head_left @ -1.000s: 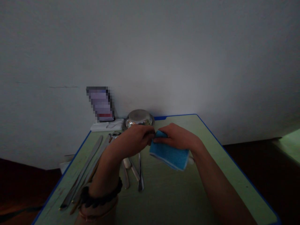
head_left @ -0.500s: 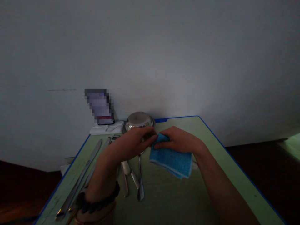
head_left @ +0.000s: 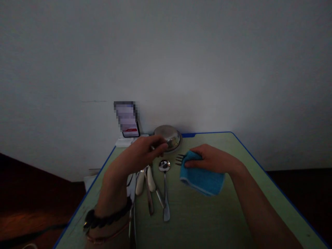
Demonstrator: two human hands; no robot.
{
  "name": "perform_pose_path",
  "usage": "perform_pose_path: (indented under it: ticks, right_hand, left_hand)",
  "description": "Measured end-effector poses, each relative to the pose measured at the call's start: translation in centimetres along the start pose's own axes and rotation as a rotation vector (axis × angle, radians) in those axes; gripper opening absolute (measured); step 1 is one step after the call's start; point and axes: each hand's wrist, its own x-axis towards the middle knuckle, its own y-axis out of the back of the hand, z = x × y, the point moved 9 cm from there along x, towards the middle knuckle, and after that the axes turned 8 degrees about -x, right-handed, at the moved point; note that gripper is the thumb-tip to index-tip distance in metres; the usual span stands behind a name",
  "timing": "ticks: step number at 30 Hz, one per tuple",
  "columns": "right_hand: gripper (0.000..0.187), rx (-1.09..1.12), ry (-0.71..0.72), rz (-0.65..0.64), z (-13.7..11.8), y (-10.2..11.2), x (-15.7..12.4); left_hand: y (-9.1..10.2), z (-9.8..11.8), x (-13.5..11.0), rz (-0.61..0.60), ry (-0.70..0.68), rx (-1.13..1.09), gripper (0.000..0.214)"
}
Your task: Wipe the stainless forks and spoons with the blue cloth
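Note:
My right hand (head_left: 207, 159) is closed around a folded blue cloth (head_left: 203, 181) with a pale hem. The tines of a fork (head_left: 180, 159) stick out of the cloth to the left; its handle is hidden. My left hand (head_left: 141, 152) hovers above the cutlery with thumb and fingers a little apart, and I see nothing between them. Beneath and beside it lie a metal spoon (head_left: 166, 193), several utensils with white handles (head_left: 140, 183), and a long knife (head_left: 132, 188) partly covered by my left wrist.
An upturned shiny metal bowl (head_left: 167, 133) rests at the back of the pale green table (head_left: 197, 228), against the wall. Left of it a phone (head_left: 127, 119) leans upright on a white stand (head_left: 123, 142). Blue trim marks the table's edges.
My hands have moved apart, the left coming away from the cloth. The fork tines now show beyond the cloth in my right hand. The camera has turned left, shifting the scene rightward.

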Motion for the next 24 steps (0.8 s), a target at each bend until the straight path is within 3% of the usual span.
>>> perform_pose_path:
  ticks: [7, 11, 18, 24]
  right_hand:
    - [0.028, -0.022, 0.056, 0.039, -1.1, 0.4, 0.0]
    - [0.027, -0.03, 0.051, 0.028, -0.5, 0.4, 0.1]
    - [0.034, -0.03, -0.006, -0.027, 2.5, -1.1, 1.0]
    - [0.04, 0.104, -0.086, -0.17, 6.0, -4.9, -0.1]
  left_hand:
    - [-3.9, 2.0, 0.8, -0.211, -0.065, -0.011, 0.04]
    - [-4.6, 2.5, 1.5, -0.18, -0.099, 0.045, 0.043]
    - [-6.1, 0.5, 2.8, -0.172, -0.108, 0.097, 0.043]
    - [-7.7, -2.5, 3.0, -0.131, -0.104, 0.086, 0.037]
